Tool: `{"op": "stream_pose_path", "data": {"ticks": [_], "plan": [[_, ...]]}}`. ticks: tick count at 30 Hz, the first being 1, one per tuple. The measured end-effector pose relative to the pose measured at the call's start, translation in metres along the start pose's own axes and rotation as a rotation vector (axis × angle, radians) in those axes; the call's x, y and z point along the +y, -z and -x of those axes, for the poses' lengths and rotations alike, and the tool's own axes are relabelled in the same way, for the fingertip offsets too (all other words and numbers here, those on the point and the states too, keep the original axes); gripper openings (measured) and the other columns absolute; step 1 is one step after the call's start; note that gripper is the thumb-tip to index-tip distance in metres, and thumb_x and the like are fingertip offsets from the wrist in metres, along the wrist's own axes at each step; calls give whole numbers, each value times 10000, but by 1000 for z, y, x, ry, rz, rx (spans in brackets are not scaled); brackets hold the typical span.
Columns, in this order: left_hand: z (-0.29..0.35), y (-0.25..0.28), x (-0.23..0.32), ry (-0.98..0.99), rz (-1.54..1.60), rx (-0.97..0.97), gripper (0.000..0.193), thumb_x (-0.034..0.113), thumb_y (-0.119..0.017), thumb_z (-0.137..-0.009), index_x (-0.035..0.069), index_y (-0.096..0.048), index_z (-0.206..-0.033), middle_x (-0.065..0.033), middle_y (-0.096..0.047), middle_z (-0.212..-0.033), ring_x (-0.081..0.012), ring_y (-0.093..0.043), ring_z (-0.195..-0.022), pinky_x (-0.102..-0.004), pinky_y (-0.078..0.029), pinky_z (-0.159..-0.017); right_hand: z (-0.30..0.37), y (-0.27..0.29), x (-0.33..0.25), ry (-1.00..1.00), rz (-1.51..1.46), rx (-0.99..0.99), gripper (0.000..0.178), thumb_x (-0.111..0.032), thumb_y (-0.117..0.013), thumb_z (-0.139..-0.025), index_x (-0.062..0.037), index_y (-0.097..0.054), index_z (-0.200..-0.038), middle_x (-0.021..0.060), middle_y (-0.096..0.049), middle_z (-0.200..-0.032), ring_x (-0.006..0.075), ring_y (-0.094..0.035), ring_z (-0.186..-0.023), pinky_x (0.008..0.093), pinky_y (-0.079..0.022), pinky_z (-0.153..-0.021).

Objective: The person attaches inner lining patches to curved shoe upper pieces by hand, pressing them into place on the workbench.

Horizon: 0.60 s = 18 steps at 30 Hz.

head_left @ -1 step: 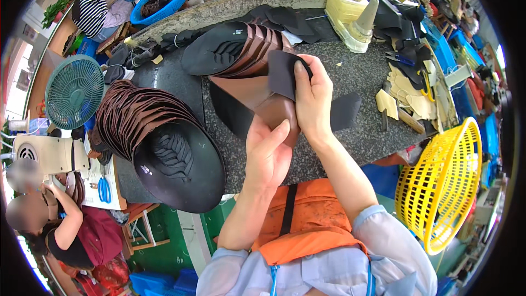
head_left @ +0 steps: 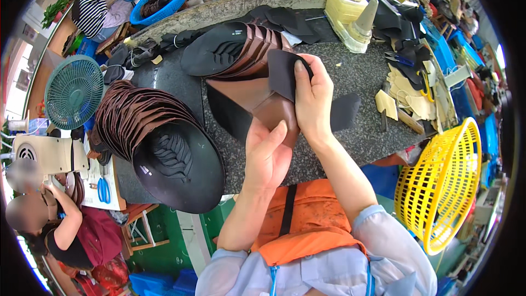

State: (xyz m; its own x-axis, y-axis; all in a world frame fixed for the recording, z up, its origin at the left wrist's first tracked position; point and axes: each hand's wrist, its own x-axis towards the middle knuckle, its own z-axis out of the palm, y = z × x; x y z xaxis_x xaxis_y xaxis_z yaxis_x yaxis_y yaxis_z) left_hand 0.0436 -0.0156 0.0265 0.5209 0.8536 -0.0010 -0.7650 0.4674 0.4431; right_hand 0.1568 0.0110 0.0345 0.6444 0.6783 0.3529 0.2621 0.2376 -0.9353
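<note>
Between my hands is a brown leather shoe upper (head_left: pixel 241 93) with a black lining, bent over so that a flap of black lining (head_left: pixel 281 70) stands up. My left hand (head_left: pixel 267 151) grips its near lower edge, thumb on the brown face. Higher up, my right hand (head_left: pixel 313 96) pinches the black flap, its thumb in front and its other fingers mostly hidden behind. Just beyond lies a smaller stack of brown and black shoe uppers (head_left: pixel 213 49). A taller nested stack of such uppers (head_left: pixel 183 161) leans at the left.
Everything rests on a speckled dark stone worktop (head_left: pixel 378 131). At its back stands a pale plastic container (head_left: pixel 348 8) beside a grey cone (head_left: pixel 366 19). Yellow scissors (head_left: pixel 428 86) and beige scraps (head_left: pixel 413 96) lie right, above a yellow basket (head_left: pixel 438 186). A green fan (head_left: pixel 74 92) stands left; co-workers sit beyond.
The brown upper's left end has shifted very slightly left and down. Both hands keep nearly the same grip and place.
</note>
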Motion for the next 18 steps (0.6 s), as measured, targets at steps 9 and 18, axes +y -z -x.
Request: {"op": "stream_pose_path", "data": {"ticks": [9, 18], "plan": [[23, 46, -7, -166, -779, 169, 193, 0, -592, -970, -32, -644, -1153, -71, -679, -1136, -121, -622, -930, -301, -563, -869, 2, 48, -11, -142, -50, 151, 283, -87, -652, -951, 20, -613, -1211, 80, -686, -1053, 133, -631, -971, 303, -513, -892], [30, 60, -6, -903, -2113, -495, 302, 82, -686, -738, 40, -726, -1034, -67, -631, -1056, -276, -608, -1023, -390, -505, -798, 34, 148, -52, 104, 796, -1237, 244, -9, -613, -775, -78, -697, -993, 119, -657, -890, 321, -668, -849, 409, -545, -740]]}}
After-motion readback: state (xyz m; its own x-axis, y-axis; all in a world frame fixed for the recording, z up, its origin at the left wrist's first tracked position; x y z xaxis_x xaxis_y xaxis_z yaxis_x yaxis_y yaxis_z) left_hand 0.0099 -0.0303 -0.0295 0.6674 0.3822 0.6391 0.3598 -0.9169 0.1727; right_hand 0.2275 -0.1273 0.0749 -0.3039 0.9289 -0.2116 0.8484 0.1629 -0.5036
